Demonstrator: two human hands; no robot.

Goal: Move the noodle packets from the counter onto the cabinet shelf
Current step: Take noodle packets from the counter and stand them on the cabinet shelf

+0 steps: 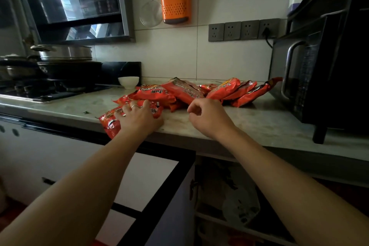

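Left hand [139,118] covers middle of nearest noodle packet [108,122]; label unreadable there. Lower packets in pile [179,94] mostly buried under top ones, count unclear. Right hand [207,118] fingers curled, palm side not visible. Microwave [319,78] cut off at right edge. Cabinet shelf [225,191] interior dim, contents indistinct. Both forearms run off bottom edge.

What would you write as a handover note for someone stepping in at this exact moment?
Left hand: flat on the nearest noodle packet at the counter edge, no clear grip.
Right hand: empty, fingers curled, just in front of the noodle packets.
The packets lie in a loose pile between the stove and the microwave.
The cabinet door below is open; none visibly shelved.
Left: move all the packets down.
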